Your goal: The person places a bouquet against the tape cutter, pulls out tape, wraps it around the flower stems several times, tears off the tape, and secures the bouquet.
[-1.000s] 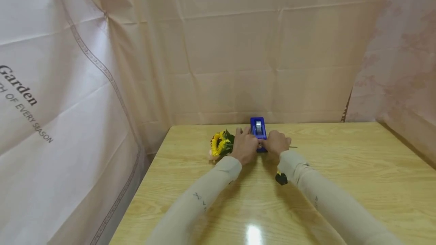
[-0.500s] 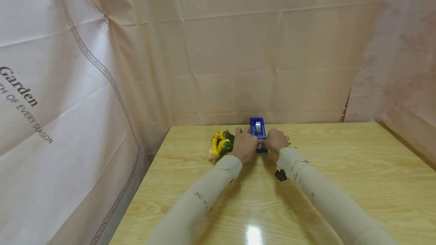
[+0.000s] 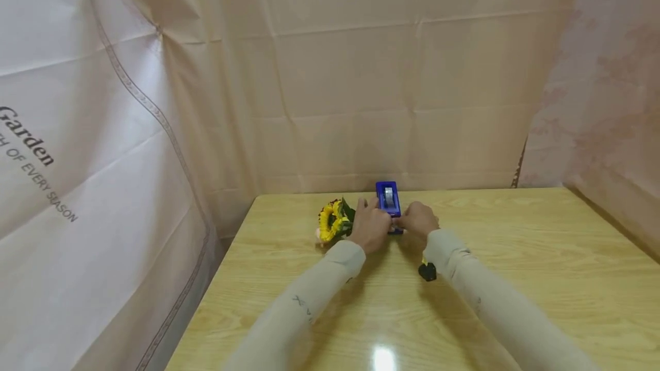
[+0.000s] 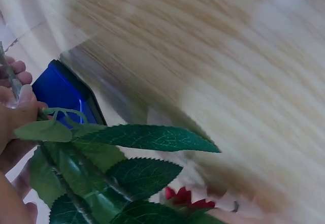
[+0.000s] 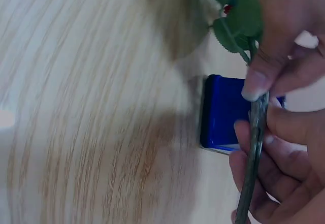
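A bunch of flowers with a yellow sunflower (image 3: 330, 222) lies across the hands at the table's far side. My left hand (image 3: 372, 228) pinches its stems (image 5: 249, 178) just below the leaves (image 4: 152, 137). Close beside it, my right hand (image 3: 420, 220) holds the same stems, fingers curled behind them and thumb against them in the right wrist view. Clear film shows faintly at the fingertips. Right behind the stems stands a blue tape dispenser (image 3: 390, 209) with a roll of tape; the hands hide part of its near end. A red flower (image 4: 185, 198) peeks out beneath the leaves.
The wooden table (image 3: 515, 256) ends at a hanging beige cloth (image 3: 350, 90), with another printed cloth (image 3: 103, 176) at the left. A small black item (image 3: 427, 272) with a yellow bit shows below the right cuff.
The head view has tilted slightly. The stem end that stuck out to the right of the right hand hardly shows now. Both hands stay at the stems by the tape dispenser.
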A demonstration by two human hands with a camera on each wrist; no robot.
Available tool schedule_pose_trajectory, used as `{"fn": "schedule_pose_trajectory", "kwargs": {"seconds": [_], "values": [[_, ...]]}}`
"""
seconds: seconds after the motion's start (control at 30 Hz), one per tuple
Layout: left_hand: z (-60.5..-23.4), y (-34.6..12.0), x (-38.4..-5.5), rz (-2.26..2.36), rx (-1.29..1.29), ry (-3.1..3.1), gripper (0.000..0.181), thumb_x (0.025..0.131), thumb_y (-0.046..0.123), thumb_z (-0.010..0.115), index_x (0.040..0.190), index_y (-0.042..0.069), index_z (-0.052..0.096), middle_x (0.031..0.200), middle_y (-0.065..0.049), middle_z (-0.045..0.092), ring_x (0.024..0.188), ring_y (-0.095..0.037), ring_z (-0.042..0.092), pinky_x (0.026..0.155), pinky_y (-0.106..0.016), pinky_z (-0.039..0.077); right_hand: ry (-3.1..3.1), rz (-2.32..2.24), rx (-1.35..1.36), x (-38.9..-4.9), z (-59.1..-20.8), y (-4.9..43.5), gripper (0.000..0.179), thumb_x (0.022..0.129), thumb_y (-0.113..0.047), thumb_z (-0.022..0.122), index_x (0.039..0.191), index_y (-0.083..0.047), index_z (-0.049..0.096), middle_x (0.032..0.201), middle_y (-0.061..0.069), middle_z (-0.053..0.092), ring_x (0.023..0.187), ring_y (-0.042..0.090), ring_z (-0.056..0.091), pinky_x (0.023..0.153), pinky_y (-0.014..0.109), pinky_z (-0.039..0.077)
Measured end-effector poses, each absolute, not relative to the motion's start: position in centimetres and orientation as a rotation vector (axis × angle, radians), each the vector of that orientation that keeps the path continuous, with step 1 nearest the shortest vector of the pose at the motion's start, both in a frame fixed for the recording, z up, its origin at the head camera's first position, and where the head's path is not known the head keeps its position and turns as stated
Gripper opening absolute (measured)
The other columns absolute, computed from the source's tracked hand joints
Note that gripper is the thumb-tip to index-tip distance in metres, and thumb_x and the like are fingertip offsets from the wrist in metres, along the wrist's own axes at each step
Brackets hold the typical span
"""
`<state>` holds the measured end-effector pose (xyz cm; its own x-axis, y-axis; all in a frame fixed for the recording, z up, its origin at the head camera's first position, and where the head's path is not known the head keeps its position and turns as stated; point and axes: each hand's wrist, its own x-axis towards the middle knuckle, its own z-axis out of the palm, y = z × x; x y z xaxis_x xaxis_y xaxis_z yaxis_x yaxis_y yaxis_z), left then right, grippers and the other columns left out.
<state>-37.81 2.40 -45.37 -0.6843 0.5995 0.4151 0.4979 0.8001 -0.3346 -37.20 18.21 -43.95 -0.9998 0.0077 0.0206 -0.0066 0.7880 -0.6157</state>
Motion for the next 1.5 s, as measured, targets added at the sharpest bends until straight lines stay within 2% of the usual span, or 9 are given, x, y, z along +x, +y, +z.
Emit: {"fn": "schedule_pose_trajectory", "kwargs": {"seconds": [0.2,0.33,0.47,0.6,0.73,0.83,1.0,1.23,1.5], "values": [[-45.0,1.9,-37.0,0.32,-0.902,-2.404,0.013,0.097,0.037,0.071,0.097,0.035,0.083,0.091,0.017,0.074,0.09,-0.014,0.045,0.084,-0.039,0.026,-2.904,1.425,0.073,-36.9,-44.0,19.4,0.035,0.094,-0.022,0.073,0.066,-0.002,0.066,0.06,-0.005,0.048,0.062,0.014,0.043,0.059,0.03,0.039],[-44.8,1.3,-36.4,0.44,-0.97,-2.333,0.012,0.099,0.034,0.07,0.102,0.034,0.082,0.097,0.017,0.073,0.095,-0.015,0.047,0.087,-0.039,0.028,-2.894,1.617,0.154,-36.3,-43.4,19.7,0.029,0.098,-0.013,0.068,0.077,0.006,0.071,0.068,-0.001,0.058,0.074,0.016,0.048,0.072,0.033,0.044],[-45.1,0.7,-36.0,0.598,-1.094,-2.124,0.013,0.1,0.031,0.069,0.105,0.032,0.081,0.102,0.014,0.073,0.104,-0.016,0.054,0.095,-0.039,0.038,-2.95,1.647,0.209,-35.6,-43.1,20.1,0.029,0.099,-0.009,0.065,0.076,0.007,0.069,0.082,0.001,0.067,0.08,0.017,0.049,0.087,0.042,0.044],[-45.6,0.3,-35.7,0.71,-1.22,-1.882,0.015,0.101,0.026,0.067,0.106,0.029,0.081,0.102,0.011,0.074,0.106,-0.017,0.056,0.095,-0.038,0.04,-3.037,1.663,0.207,-35.1,-43.1,20.5,0.029,0.098,-0.012,0.066,0.075,0.003,0.07,0.077,0.0,0.065,0.072,0.016,0.047,0.084,0.041,0.042],[-46.1,0.0,-35.4,0.774,-1.279,-1.771,0.018,0.101,0.022,0.065,0.106,0.028,0.08,0.103,0.009,0.075,0.104,-0.017,0.054,0.092,-0.037,0.037,-3.06,1.698,0.218,-34.9,-43.5,20.6,0.023,0.098,-0.012,0.067,0.088,0.005,0.077,0.08,0.008,0.072,0.073,0.018,0.056,0.079,0.037,0.045],[-46.1,0.0,-35.1,0.808,-1.279,-1.768,0.018,0.103,0.023,0.063,0.107,0.027,0.08,0.104,0.009,0.075,0.102,-0.016,0.055,0.091,-0.037,0.039,-3.016,1.729,0.216,-34.7,-43.9,20.6,0.019,0.097,-0.009,0.067,0.094,0.007,0.077,0.091,0.013,0.076,0.083,0.021,0.064,0.087,0.042,0.05],[-45.2,0.9,-34.9,0.68,-1.234,-2.141,0.016,0.101,0.034,0.067,0.108,0.028,0.08,0.103,0.009,0.074,0.104,-0.017,0.052,0.093,-0.038,0.038,-2.913,1.733,0.188,-34.0,-44.2,20.1,0.016,0.099,-0.006,0.066,0.1,0.008,0.075,0.099,0.014,0.075,0.1,0.028,0.067,0.103,0.053,0.046],[-43.3,1.3,-36.4,0.102,-1.096,-2.845,0.019,0.096,0.042,0.073,0.095,0.027,0.083,0.091,0.015,0.073,0.094,-0.016,0.045,0.085,-0.04,0.024,-2.794,1.731,0.165,-33.2,-44.8,19.0,0.014,0.097,-0.002,0.068,0.104,0.009,0.075,0.1,0.014,0.074,0.094,0.023,0.067,0.091,0.046,0.054],[-42.9,0.5,-36.0,0.106,-1.036,-2.816,0.017,0.093,0.045,0.075,0.092,0.031,0.085,0.092,0.013,0.075,0.094,-0.014,0.047,0.084,-0.041,0.025,-2.823,1.647,0.136,-32.8,-44.8,17.8,0.014,0.097,-0.008,0.07,0.1,0.003,0.077,0.098,0.01,0.075,0.093,0.025,0.067,0.088,0.047,0.054]]}}
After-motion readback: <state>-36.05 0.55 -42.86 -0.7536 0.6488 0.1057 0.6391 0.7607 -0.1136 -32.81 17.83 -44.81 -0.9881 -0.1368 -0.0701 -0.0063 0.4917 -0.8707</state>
